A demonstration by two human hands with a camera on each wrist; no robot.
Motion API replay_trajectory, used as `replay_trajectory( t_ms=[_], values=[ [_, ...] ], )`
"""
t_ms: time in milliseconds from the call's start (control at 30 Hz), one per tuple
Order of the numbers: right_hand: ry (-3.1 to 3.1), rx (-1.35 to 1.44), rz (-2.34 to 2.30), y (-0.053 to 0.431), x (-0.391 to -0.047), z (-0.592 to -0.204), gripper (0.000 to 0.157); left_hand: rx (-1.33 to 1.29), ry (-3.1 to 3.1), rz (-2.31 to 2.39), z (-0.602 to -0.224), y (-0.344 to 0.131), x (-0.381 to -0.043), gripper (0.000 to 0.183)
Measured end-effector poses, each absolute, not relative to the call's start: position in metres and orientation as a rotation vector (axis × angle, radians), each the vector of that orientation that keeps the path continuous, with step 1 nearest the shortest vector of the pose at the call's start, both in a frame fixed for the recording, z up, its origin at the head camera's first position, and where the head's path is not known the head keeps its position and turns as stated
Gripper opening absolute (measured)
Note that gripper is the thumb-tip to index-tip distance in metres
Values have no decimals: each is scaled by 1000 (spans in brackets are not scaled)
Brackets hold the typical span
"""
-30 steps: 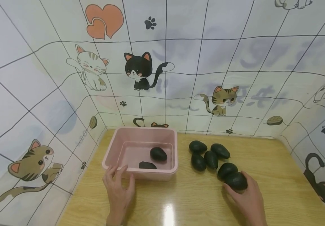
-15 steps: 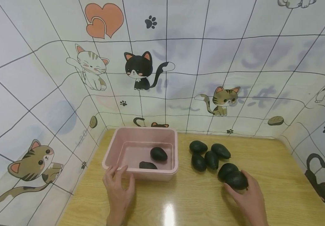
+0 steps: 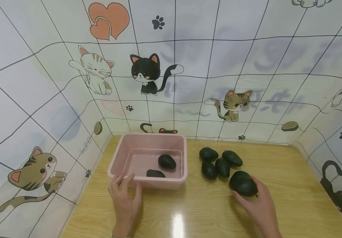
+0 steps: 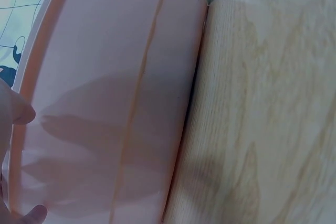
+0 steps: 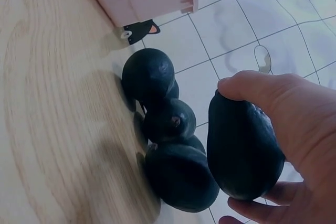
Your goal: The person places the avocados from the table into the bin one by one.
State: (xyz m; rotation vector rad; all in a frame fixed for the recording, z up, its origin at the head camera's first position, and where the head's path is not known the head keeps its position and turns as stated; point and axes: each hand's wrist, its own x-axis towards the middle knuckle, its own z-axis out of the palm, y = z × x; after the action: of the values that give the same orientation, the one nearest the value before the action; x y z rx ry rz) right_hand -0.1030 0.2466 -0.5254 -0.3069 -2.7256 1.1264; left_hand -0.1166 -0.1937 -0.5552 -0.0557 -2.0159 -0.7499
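Note:
My right hand (image 3: 261, 205) holds a dark green avocado (image 5: 244, 150) between thumb and fingers, over the table's right side. The held avocado overlaps another avocado (image 3: 238, 177) in the head view. To its left lies a cluster of several more avocados (image 3: 209, 170). My left hand (image 3: 125, 198) rests at the front rim of a pink plastic bin (image 3: 162, 180), fingers spread over the edge and thumb in front of the wall. Inside the bin are two avocados, one whole in view (image 3: 167, 162) and another (image 3: 155, 173) partly hidden by the front wall.
The light wood tabletop (image 3: 206, 211) runs back to a wall covering (image 3: 188, 89) printed with cats and a grid. Side walls (image 3: 337, 148) of the same print stand close on the left and right. The bin sits at the table's left back.
My right hand has shifted slightly up and left with the avocado, which now covers more of the avocado behind it. The left hand and bin have stayed put.

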Motion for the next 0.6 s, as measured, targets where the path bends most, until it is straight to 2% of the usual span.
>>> replay_trajectory(
  t_ms=[600],
  values=[
    [-2713,-204,1138,234,-103,-516,99,-58,-2014,-757,-555,-194,-117,36]
  ],
)
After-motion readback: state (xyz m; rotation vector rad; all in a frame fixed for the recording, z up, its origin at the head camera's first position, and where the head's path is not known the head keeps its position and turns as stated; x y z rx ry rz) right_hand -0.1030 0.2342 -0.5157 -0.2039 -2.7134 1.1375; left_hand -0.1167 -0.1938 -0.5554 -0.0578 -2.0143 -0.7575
